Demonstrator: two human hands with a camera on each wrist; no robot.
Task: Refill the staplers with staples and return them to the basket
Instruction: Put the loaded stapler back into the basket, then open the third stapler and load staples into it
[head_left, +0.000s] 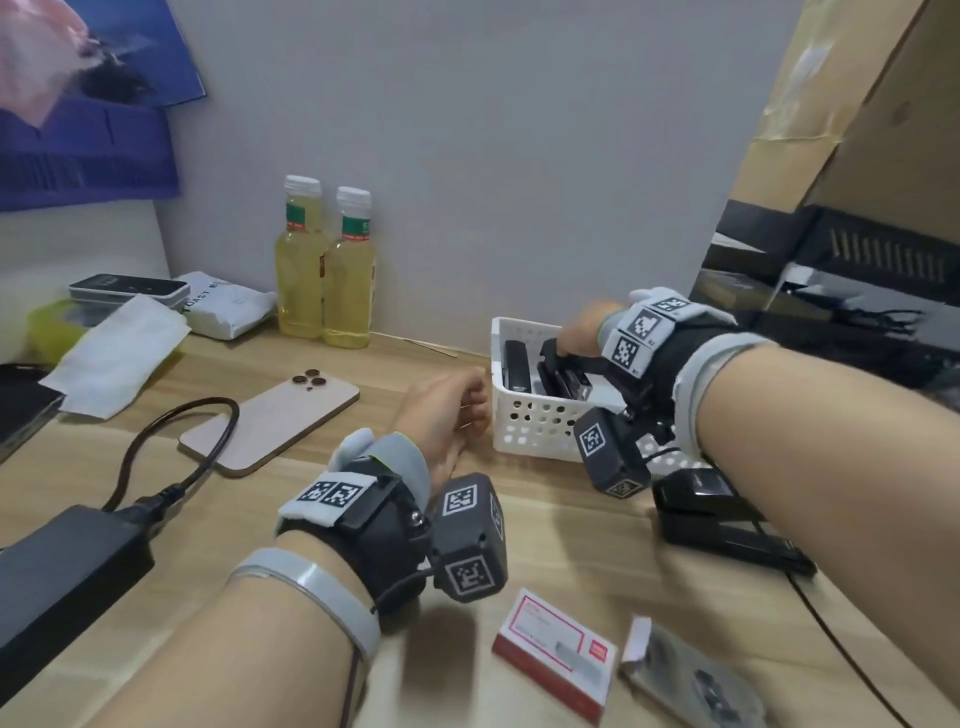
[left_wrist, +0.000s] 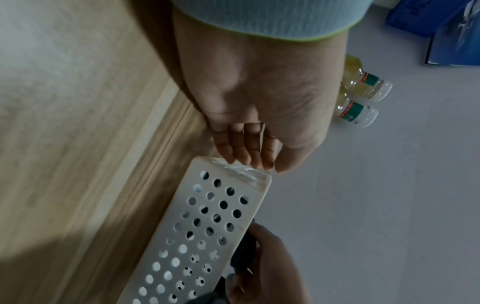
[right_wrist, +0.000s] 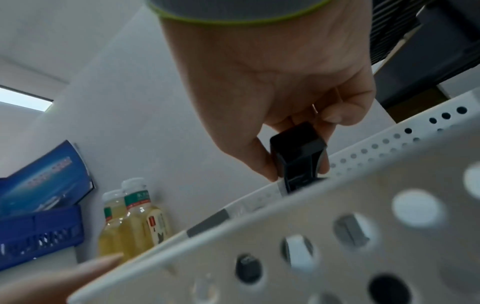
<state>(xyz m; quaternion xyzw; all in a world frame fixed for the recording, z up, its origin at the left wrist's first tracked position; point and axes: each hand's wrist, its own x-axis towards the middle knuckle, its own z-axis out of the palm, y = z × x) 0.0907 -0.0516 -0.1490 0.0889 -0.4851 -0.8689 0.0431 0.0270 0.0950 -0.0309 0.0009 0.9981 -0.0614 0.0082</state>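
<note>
Right hand (right_wrist: 291, 107) is gripping my black stapler (right_wrist: 298, 156) inside the basket (head_left: 540, 426); left hand (head_left: 447, 410), loosely curled, is touching its corner.

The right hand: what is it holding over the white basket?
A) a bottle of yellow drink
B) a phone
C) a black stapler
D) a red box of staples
C: the right hand pinches one end of a black stapler whose other end dips into the white basket; the bottles, the phone and the red box of staples all sit untouched on the table.
</note>
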